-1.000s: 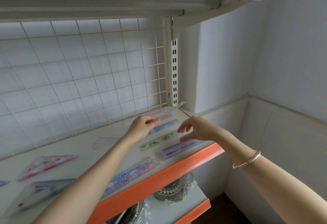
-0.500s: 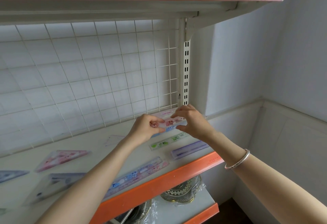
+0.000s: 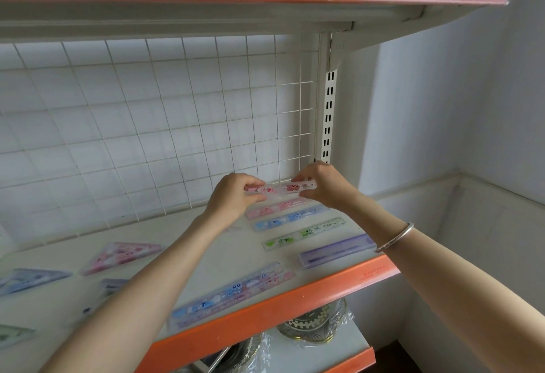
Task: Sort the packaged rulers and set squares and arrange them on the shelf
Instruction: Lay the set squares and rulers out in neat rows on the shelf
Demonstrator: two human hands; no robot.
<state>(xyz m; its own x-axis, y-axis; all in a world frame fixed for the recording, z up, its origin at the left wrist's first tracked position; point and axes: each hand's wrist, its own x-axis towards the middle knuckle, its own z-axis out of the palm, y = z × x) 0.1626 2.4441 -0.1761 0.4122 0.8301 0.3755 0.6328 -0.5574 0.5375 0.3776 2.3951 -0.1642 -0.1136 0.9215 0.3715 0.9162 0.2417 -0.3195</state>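
Left of our fingers, well apart: blue set square (image 3: 32, 278) and pink set square (image 3: 121, 256), flat on the shelf (image 3: 206, 243), not yet lined up. Nearer us than the fingers, a long blue-and-pink ruler pack (image 3: 233, 290) lies slanted by the front lip.

Change: a second ago both hands were low over the ruler row. Half a second ago we had one pack pinched. Now it's clear of the shelf, up by the wire grid (image 3: 147, 136). The pick is done; we read this as mid-placement at the back of the row.

Left hand (image 3: 233, 195): fingers (image 3: 252, 183) curled over the top edge of the held pink ruler (image 3: 280, 189), thumb under, pinching its left end. The ruler spans hand to hand, roughly level, parallel to the row. Right hand (image 3: 324, 186): same pinch on the right end.

Just below the fingers: second pink ruler (image 3: 277, 209), then blue ruler (image 3: 290, 217), green ruler (image 3: 306, 232), purple ruler (image 3: 336, 250), stepping toward us, parallel. The held pack hangs over the rearmost one, apparently not touching. Whether it goes behind or on top, we can't tell.
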